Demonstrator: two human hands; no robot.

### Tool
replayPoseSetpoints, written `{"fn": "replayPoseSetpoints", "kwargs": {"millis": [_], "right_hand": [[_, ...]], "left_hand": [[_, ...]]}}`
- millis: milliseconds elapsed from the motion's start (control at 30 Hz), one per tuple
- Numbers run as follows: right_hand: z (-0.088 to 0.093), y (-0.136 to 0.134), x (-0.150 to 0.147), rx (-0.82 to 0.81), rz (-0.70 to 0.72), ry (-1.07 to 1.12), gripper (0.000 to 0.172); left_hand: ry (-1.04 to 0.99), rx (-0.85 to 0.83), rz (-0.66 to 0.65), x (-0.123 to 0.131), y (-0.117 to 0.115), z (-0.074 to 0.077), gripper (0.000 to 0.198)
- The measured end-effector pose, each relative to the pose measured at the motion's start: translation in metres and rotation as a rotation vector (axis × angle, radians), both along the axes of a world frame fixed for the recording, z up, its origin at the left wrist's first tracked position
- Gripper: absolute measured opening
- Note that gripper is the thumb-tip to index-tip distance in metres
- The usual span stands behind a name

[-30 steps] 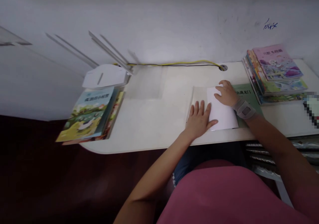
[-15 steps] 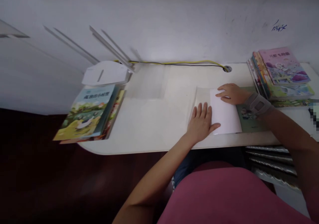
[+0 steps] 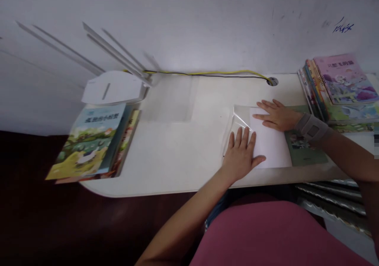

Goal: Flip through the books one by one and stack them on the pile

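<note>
A book with a green cover (image 3: 306, 153) lies opened out near the desk's front edge, its white inner page (image 3: 271, 149) facing up. Clear plastic film (image 3: 238, 118), shiny and creased, sticks out past the page's left side. My left hand (image 3: 241, 153) lies flat on the film at that edge, fingers apart, thumb reaching over the page. Across the page's upper part my right hand (image 3: 275, 115) rests with spread fingers; a grey band circles its wrist. Part of the green cover is hidden under my right wrist.
Another transparent sheet (image 3: 168, 100) lies on the white desk (image 3: 177, 151). At the left are a white router (image 3: 114, 88) with antennas and stacked picture books (image 3: 89, 143). More books (image 3: 346, 80) are piled at the back right. Yellow and black cables (image 3: 207, 73) run along the wall.
My right hand's fingers have spread wider on the page. My left hand still lies flat, and the film beside it now catches a bright glare. The view has shifted slightly.
</note>
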State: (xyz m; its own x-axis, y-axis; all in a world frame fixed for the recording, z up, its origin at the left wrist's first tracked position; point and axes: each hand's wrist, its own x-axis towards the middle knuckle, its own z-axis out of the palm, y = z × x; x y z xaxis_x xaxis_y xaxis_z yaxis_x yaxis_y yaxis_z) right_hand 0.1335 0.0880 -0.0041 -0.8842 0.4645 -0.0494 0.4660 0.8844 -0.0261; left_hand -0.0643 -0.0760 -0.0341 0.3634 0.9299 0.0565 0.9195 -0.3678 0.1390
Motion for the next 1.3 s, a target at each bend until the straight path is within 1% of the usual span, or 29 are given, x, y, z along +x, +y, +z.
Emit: {"fn": "replayPoseSetpoints", "kwargs": {"millis": [200,467,567,700,800,900,933,1000,1067,1133,1200,1267,1300], "right_hand": [[-0.004,0.005,-0.014,0.002,-0.020,-0.042,0.059],[-0.007,-0.008,-0.025,0.069,-0.055,-0.020,0.066],[-0.007,-0.009,-0.027,0.051,-0.077,-0.021,0.071],[-0.007,-0.003,-0.028,-0.027,-0.100,-0.045,0.080],[-0.008,0.004,-0.029,-0.078,-0.082,-0.040,0.076],[-0.005,0.006,-0.027,-0.094,-0.033,0.010,0.060],[-0.003,0.003,-0.025,-0.089,-0.033,0.042,0.054],[0.002,-0.008,-0.018,-0.054,-0.087,0.140,0.041],[0.005,-0.026,-0.005,-0.013,-0.172,0.248,0.039],[0.003,-0.047,0.011,0.006,-0.223,0.323,0.048],[-0.004,-0.066,0.026,-0.017,-0.227,0.348,0.065],[-0.013,-0.079,0.036,-0.058,-0.239,0.351,0.078],[-0.018,-0.083,0.038,-0.075,-0.249,0.349,0.081]], "left_hand": [[-0.004,-0.021,-0.015,-0.001,-0.001,0.003,0.086],[-0.022,0.002,-0.004,-0.002,-0.001,0.001,0.090],[-0.024,0.006,0.005,-0.001,-0.001,0.002,0.092],[0.001,-0.004,0.011,0.001,0.001,0.002,0.091],[0.021,-0.009,0.014,0.001,0.002,0.003,0.089],[0.022,-0.012,0.023,0.002,0.002,0.004,0.088],[0.022,-0.013,0.024,0.002,0.002,0.004,0.088],[0.022,-0.013,0.027,0.003,0.002,0.004,0.089],[0.012,-0.008,0.030,0.003,0.002,0.003,0.089],[-0.016,-0.009,0.031,0.002,0.003,0.001,0.089],[-0.070,-0.028,0.028,-0.001,0.005,-0.001,0.087],[-0.147,-0.057,0.028,-0.007,0.008,-0.001,0.081],[-0.188,-0.071,0.028,-0.011,0.010,-0.001,0.076]]}}
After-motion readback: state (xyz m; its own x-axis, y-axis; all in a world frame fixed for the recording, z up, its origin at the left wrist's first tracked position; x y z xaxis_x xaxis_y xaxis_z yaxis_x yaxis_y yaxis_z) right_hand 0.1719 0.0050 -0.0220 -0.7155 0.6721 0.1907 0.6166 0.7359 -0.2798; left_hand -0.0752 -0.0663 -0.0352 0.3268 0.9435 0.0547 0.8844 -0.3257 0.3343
